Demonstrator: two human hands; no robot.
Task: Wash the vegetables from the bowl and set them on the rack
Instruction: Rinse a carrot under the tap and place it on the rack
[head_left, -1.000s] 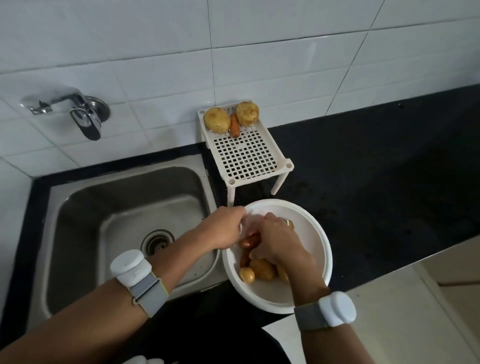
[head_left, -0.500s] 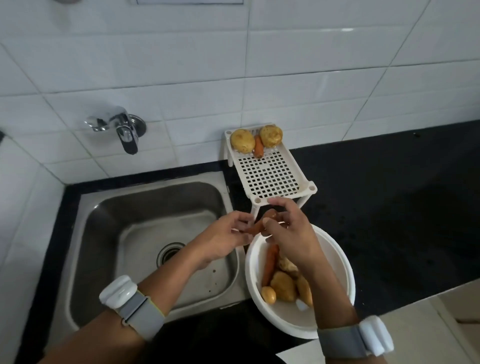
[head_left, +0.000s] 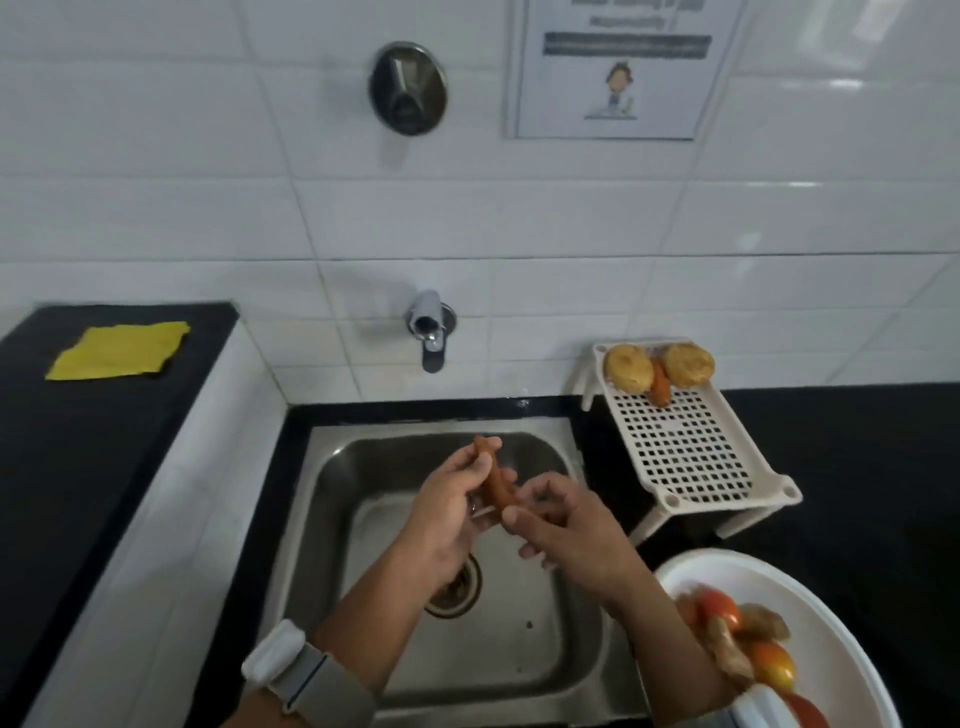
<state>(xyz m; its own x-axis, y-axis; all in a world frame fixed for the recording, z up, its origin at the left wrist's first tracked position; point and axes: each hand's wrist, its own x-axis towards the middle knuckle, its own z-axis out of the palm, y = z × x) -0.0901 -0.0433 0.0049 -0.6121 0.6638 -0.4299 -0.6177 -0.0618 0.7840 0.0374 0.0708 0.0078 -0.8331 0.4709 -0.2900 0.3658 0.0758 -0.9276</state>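
Both hands grip the carrot (head_left: 493, 480) over the sink (head_left: 535, 649): left hand (head_left: 447, 512) wraps it, right hand (head_left: 569, 535) pinches its end. I'd open the tap (head_left: 428, 330) first, then rub while turning.

Black countertop (head_left: 857, 441): steel sink (head_left: 561, 649) set in; white slotted rack (head_left: 685, 457) and white bowl (head_left: 831, 613) standing right of the sink; yellow cloth (head_left: 117, 351) lying far left.

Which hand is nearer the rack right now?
Right. The right hand is over the sink beside the rack; the left hand, gripping the carrot, is farther left.
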